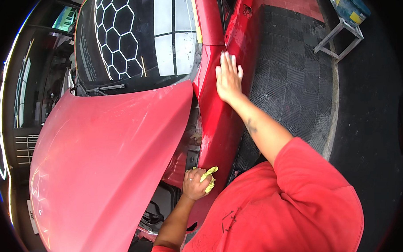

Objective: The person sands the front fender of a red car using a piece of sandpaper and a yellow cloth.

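Observation:
A red car's front fender [219, 130] runs along the side in front of me. My left hand [195, 184] is closed around a crumpled yellow cloth [208, 175] and rests at the fender's upper edge, by the gap beside the hood. Farther along, my right hand [229, 77] lies flat on the glossy red bodywork near the base of the windshield pillar. Its fingers are stretched out and point away from me, with nothing held.
The dull red hood [109, 160] fills the left, below the dark windshield [136, 44] with its hexagon light reflections. Dark floor tiles [288, 74] run along the car's right. A metal stand [340, 41] carries a blue container [352, 6] at the far right.

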The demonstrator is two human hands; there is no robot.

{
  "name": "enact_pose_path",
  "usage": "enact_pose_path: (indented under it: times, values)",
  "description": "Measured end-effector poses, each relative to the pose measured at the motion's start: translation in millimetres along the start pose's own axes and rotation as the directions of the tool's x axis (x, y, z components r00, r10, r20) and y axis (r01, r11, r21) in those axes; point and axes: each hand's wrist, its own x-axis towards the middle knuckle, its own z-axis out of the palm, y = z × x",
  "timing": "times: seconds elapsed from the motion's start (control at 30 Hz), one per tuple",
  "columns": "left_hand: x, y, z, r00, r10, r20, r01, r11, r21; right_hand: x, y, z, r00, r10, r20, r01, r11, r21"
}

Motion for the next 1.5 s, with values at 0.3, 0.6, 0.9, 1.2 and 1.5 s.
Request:
enact_pose_path:
  times: [0.3, 0.6, 0.9, 1.2, 1.5]
  values:
    - [0, 1, -2, 0.999, -0.011, 0.038, 0.011, 1.0, 0.006, 14, 23, -2, 0.992, -0.112, 0.053, 0.107, 0.991, 0.085]
    - [-5, 0, -1, 1.0, 0.0, 0.026, 0.001, 1.0, -0.015, 1, 8, -51, 0.999, -0.035, -0.008, 0.034, 0.886, 0.462]
    - [-10, -5, 9, 0.998, 0.036, -0.051, -0.036, 0.999, -0.004, -176, -93, -19, 0.948, -0.04, 0.315, -0.016, 0.985, 0.171]
    - [-7, 2, 3, 0.999, 0.023, -0.042, -0.025, 0.999, -0.048, -27, -48, -4, 0.994, 0.1, 0.045, -0.108, 0.954, 0.279]
    - [-6, -2, 8, 0.998, 0.028, -0.059, -0.03, 0.999, -0.039, 11, -45, -6, 0.998, 0.064, 0.021, -0.068, 0.953, 0.297]
